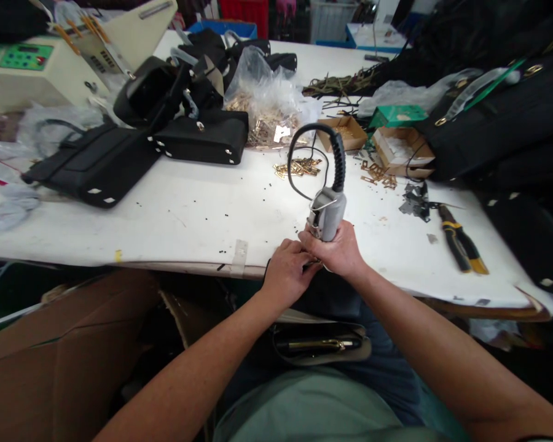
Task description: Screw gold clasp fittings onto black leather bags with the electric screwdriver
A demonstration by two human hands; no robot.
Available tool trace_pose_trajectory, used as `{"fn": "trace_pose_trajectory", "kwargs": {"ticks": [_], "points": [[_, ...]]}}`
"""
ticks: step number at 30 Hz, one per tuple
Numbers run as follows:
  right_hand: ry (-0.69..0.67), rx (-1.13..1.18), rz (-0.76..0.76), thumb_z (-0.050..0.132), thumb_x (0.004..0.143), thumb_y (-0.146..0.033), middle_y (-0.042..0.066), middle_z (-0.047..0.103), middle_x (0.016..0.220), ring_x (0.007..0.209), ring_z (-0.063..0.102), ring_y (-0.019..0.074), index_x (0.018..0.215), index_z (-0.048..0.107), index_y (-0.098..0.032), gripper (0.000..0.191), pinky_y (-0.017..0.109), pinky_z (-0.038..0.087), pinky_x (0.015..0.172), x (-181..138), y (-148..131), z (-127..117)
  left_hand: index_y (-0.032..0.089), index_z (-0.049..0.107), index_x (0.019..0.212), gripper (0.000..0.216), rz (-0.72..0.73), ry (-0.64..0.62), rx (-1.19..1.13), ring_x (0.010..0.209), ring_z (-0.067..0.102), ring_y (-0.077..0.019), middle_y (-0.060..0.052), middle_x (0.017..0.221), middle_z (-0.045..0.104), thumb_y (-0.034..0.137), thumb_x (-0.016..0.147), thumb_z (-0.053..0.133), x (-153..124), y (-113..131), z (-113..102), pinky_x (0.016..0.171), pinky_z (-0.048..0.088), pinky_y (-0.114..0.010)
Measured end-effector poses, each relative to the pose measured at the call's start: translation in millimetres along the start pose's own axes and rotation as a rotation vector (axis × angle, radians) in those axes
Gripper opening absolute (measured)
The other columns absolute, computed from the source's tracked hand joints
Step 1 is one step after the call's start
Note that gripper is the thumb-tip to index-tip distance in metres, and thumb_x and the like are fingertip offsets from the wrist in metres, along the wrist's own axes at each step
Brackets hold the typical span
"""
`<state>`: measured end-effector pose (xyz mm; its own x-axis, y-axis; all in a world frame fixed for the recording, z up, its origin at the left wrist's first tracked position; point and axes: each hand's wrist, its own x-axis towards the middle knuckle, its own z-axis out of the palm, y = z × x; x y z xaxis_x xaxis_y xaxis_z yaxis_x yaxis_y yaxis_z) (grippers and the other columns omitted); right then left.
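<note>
My right hand is wrapped around a grey electric screwdriver, held upright with its black cord looping up from the top. The tool's lower tip is hidden by my fingers. Right beside it, at the table's front edge, my left hand is closed with its fingertips pressed down on a dark handbag. This handbag rests in my lap, its mouth open towards me, showing pale edging and a gold zipper. A small gold-coloured bit shows between the hands, too small to name.
Black handbags stand at the left and back of the white table. Gold metal fittings lie near a plastic bag of parts. Pliers and small boxes are at right. A cardboard box is below left.
</note>
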<state>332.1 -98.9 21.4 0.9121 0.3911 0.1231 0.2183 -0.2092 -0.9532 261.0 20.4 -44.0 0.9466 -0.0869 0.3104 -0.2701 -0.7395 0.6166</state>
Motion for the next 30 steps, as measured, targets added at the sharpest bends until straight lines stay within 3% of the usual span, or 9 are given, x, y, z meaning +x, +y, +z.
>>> {"fn": "trace_pose_trajectory", "kwargs": {"ticks": [2,7,14,16,19,23,27,30], "points": [[-0.008,0.046,-0.01,0.075,0.075,-0.037,-0.004,0.049,0.06,0.056,0.042,0.0098,0.064,0.053,-0.018,0.031,0.023,0.038,0.053,0,-3,1,0.021,0.075,0.099,0.015,-0.006,0.01,0.013,0.107,0.062,-0.0293,-0.009,0.109,0.073,0.031,0.089,0.071,1,2,-3,0.093,0.054,-0.046],[-0.142,0.186,-0.077,0.086,0.068,-0.042,-0.003,0.056,0.07,0.063,0.047,0.0111,0.08,0.065,-0.015,0.036,0.022,0.041,0.059,3,-11,5,0.018,0.071,0.116,0.04,-0.099,-0.013,0.046,0.1,0.068,-0.0325,-0.012,0.111,0.073,0.034,0.08,0.077,5,6,-9,0.083,0.058,-0.047],[-0.217,0.348,-0.081,0.088,0.064,-0.057,-0.002,0.064,0.078,0.07,0.055,0.0142,0.091,0.07,-0.016,0.052,0.024,0.045,0.064,-1,-31,0,0.018,0.072,0.117,0.041,-0.097,0.033,0.122,0.107,0.07,-0.0368,-0.013,0.114,0.074,0.033,0.079,0.074,4,-2,-5,0.087,0.059,-0.051],[-0.142,0.226,-0.082,0.084,0.069,-0.062,-0.002,0.065,0.079,0.072,0.057,0.0149,0.091,0.068,-0.018,0.052,0.024,0.044,0.065,-5,-40,-11,0.02,0.073,0.113,0.035,-0.034,0.043,0.108,0.106,0.07,-0.0354,-0.011,0.111,0.075,0.036,0.082,0.074,4,-4,-5,0.087,0.059,-0.05],[-0.027,-0.251,-0.043,0.077,0.077,-0.064,-0.002,0.066,0.078,0.073,0.06,0.0164,0.091,0.067,-0.022,0.045,0.025,0.041,0.065,-9,-42,-39,0.024,0.076,0.099,0.022,0.048,0.051,0.1,0.103,0.069,-0.0307,-0.006,0.104,0.076,0.039,0.083,0.075,6,-5,-6,0.088,0.059,-0.047],[-0.058,-0.829,0.04,0.068,0.089,-0.058,0.004,0.073,0.099,0.087,0.067,0.023,0.107,0.068,-0.025,0.038,0.03,0.042,0.072,-11,-12,-85,0.026,0.078,0.093,0.018,0.083,0.055,0.113,0.097,0.067,-0.0259,-0.005,0.1,0.073,0.042,0.082,0.077,8,-4,-8,0.086,0.059,-0.041],[-0.112,-1.077,0.183,0.064,0.094,-0.05,0.009,0.071,0.11,0.099,0.067,0.027,0.122,0.067,-0.025,0.038,0.033,0.044,0.079,-20,30,-129,0.027,0.078,0.092,0.021,0.111,0.08,0.133,0.096,0.067,-0.0249,-0.005,0.1,0.072,0.046,0.085,0.073,9,-3,-8,0.086,0.059,-0.04],[-0.158,-1.088,0.172,0.069,0.092,-0.046,0.009,0.069,0.115,0.106,0.064,0.0278,0.132,0.065,-0.028,0.044,0.035,0.045,0.085,-31,47,-157,0.027,0.077,0.092,0.022,0.107,0.07,0.144,0.096,0.067,-0.0247,-0.005,0.1,0.072,0.047,0.086,0.072,10,-3,-8,0.085,0.059,-0.039]]}}
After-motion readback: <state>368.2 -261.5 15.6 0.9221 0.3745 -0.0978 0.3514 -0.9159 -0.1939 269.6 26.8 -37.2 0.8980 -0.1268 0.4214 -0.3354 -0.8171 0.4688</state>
